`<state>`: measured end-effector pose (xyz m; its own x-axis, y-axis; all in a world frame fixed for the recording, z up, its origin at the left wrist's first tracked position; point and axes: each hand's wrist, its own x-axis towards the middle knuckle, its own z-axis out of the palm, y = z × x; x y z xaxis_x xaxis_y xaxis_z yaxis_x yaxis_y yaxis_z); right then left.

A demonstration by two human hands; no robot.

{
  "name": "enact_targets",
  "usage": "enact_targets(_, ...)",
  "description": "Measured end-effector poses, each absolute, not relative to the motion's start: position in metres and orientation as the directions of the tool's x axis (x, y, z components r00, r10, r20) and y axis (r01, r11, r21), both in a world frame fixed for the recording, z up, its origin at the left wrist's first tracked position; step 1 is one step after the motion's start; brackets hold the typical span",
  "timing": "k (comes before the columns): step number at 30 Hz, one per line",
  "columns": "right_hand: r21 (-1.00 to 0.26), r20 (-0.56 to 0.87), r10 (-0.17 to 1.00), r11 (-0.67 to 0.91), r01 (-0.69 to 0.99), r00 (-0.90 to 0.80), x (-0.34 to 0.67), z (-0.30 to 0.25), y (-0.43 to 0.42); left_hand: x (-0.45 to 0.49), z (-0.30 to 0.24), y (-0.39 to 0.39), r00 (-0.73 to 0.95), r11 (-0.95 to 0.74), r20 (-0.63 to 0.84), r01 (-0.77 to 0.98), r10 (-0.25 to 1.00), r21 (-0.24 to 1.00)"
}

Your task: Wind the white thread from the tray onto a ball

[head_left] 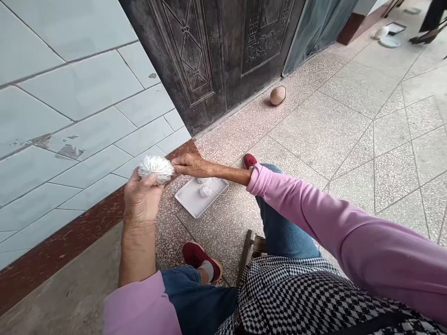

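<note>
A ball of white yarn is in my left hand, raised in front of the tiled wall. The thumb lies across the near side of the ball, and the fingers curve behind it. At the ball's right end is my right hand, its fingers drawn together against the yarn. Whatever lies between those fingertips is too small to make out. Beneath my right forearm, a white tray rests on the floor. Inside it sits a smaller ball of white yarn, with another white bundle partly hidden by my arm. A loose strand runs near the tray's right side.
A dark carved door stands ahead beside the tiled wall. On the speckled floor near it lies a pinkish ball. Part of a low stool shows between my legs. Dishes and a person's foot appear far right.
</note>
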<state>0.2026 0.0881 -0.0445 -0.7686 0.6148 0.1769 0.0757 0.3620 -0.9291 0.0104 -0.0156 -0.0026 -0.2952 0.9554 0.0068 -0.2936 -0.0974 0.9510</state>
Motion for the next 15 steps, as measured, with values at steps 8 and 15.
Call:
enact_targets(8,-0.919,0.202,0.48,0.395,0.005,-0.854,0.211,-0.021,0.061,-0.003,-0.017,-0.006,-0.51,-0.082,0.065,-0.01,0.858,0.997)
enact_targets(15,-0.955,0.195,0.676,0.295,0.018,-0.711,0.231,0.0,0.081,0.007,-0.011,-0.016,-0.24,0.092,-0.082,0.028,0.967,0.995)
